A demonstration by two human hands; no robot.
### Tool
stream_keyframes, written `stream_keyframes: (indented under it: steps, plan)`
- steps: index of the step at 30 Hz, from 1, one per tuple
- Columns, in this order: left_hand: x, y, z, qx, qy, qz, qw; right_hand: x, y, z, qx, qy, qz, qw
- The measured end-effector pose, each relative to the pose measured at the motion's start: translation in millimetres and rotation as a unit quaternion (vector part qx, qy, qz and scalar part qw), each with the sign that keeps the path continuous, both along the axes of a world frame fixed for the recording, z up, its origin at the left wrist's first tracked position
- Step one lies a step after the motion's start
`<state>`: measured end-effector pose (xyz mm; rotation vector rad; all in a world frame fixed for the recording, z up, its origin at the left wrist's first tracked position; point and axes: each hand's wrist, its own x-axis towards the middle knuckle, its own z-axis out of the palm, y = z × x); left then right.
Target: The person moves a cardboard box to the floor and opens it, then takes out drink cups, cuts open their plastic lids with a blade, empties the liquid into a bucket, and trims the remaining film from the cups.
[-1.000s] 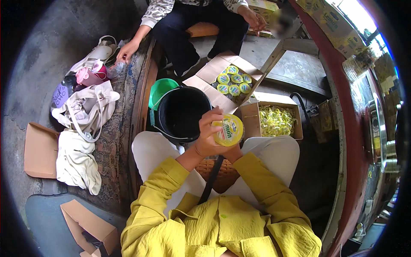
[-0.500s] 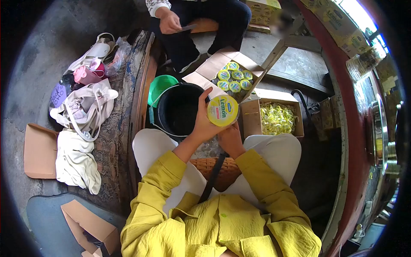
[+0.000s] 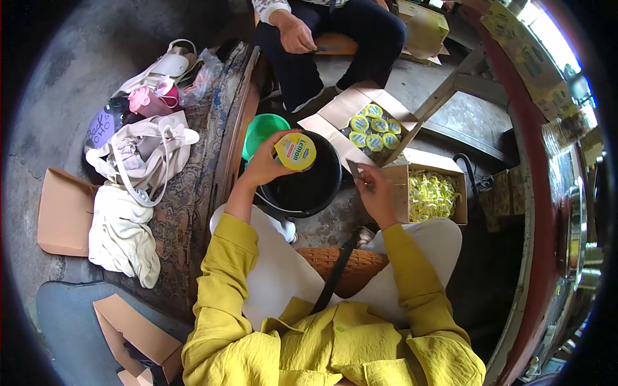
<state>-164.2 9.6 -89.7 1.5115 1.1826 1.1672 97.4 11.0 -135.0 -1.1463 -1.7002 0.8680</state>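
Yellow, likely light, best side-held: our left hand [image 3: 265,162] grips a cup [image 3: 296,152] above the bucket [image 3: 332,181], our right hand [image 3: 377,194] a tool [image 3: 353,168].

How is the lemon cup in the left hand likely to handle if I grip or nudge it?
The lemon cup is probably light, since the left hand alone holds it up. Its round yellow lid suggests it could roll if laid sideways. The lid looks thin, so it may dent under hard pressure.
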Motion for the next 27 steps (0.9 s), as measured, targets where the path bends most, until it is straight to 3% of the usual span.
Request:
stream_keyframes:
  steps: [2, 5, 10, 13, 27]
  plan:
    - [-5, 2, -5, -0.007, 0.004, 0.003, 1.0, -22, 0, 18, -0.021, 0.042, -0.003, 0.999]
    - [-8, 8, -12, 0.026, 0.11, 0.003, 0.994, -49, 2, 39, -0.006, 0.048, 0.028, 0.998]
    - [-4, 14, -13, 0.032, 0.089, -0.01, 0.995, -74, 11, 47, 0.152, -0.096, 0.058, 0.982]
    - [-4, 14, -10, 0.037, 0.111, -0.019, 0.993, -83, 13, 48, 0.182, -0.119, 0.056, 0.974]
    - [-1, 15, -6, 0.031, 0.104, -0.07, 0.992, -87, 11, 51, 0.203, -0.146, 0.067, 0.966]
